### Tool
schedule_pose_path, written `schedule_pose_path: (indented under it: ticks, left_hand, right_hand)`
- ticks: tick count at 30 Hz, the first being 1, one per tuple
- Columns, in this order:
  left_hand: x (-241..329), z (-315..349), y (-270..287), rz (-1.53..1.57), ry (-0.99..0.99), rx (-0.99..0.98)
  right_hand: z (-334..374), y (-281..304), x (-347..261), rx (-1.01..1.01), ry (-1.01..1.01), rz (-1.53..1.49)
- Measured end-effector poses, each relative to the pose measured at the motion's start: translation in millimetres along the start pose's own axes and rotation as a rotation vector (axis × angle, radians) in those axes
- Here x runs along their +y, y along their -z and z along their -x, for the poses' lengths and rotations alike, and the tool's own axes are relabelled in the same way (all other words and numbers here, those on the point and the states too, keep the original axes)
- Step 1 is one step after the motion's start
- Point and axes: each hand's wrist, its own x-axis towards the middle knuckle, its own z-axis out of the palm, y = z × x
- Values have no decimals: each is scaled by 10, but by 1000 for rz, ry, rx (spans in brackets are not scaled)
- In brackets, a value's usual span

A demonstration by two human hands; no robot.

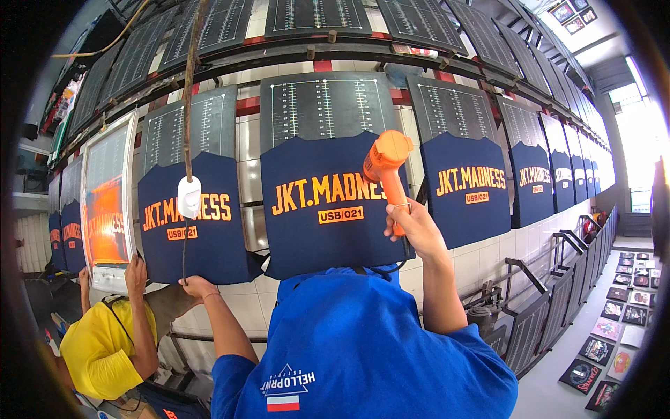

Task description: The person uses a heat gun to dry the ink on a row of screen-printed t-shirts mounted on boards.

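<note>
My right hand (421,232) is wrapped round the handle of an orange hair dryer (388,155), raised over a navy shirt (307,241) with orange lettering. The dryer's head covers the end of the lettering. My left hand (201,288) is closed at the lower edge of another navy shirt (216,258), its fingertips pinched on a thin dark cord (184,255). That cord runs down from a white plastic fitting (188,197) hanging in front of the print. Both shirts lie on dark boards (328,105) marked with rulings.
At left a person in a yellow shirt (108,349) grips a white-framed printing screen (108,202) smeared with orange ink. More printed shirts (464,195) continue to the right. Another row of boards (317,15) stands behind. Metal racks (544,307) and printed samples (597,349) are at right.
</note>
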Motion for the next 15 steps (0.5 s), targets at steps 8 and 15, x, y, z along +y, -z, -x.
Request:
schedule_pose_path:
  ticks: [8, 15]
  left_hand:
    - [-49, -66, 2, 20, 5, -25]
    - [40, 70, 31, 54, -44, -22]
  right_hand:
    - [-141, -24, -41, -74, 7, 1]
    - [-17, -17, -14, -86, -30, 26]
